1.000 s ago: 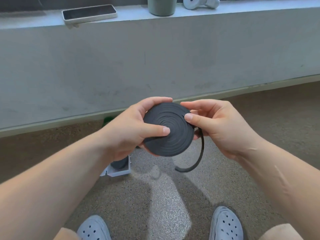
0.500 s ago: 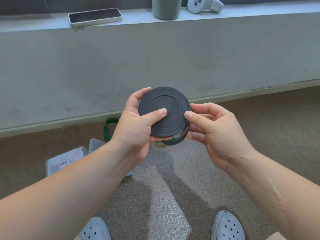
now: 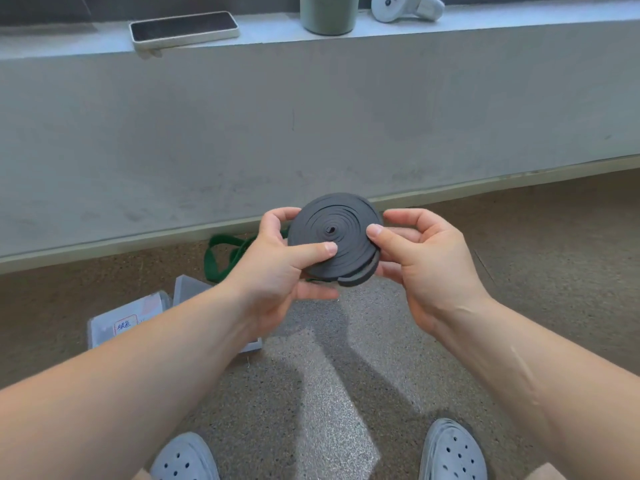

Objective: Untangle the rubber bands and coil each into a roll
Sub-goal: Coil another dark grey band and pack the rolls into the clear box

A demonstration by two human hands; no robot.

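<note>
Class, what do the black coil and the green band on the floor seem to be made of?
Black coil: likely matte rubber; a flat, dull strip wound in springy layers. Green band: probably rubber too, matte; it lies limp in loose loops.

We hold the roll (image 3: 334,237) w/ left hand (image 3: 277,268) & right hand (image 3: 422,261) gripping its sides, so both flanks are blocked. Beyond the roll, the wall (image 3: 311,133) stops fwd reach. Below-left of the roll, green band (image 3: 221,252) & clear boxes (image 3: 128,323) clutter the floor (image 3: 346,393). Straight below & right of the roll, open floor down to our shoes (image 3: 452,452).
</note>
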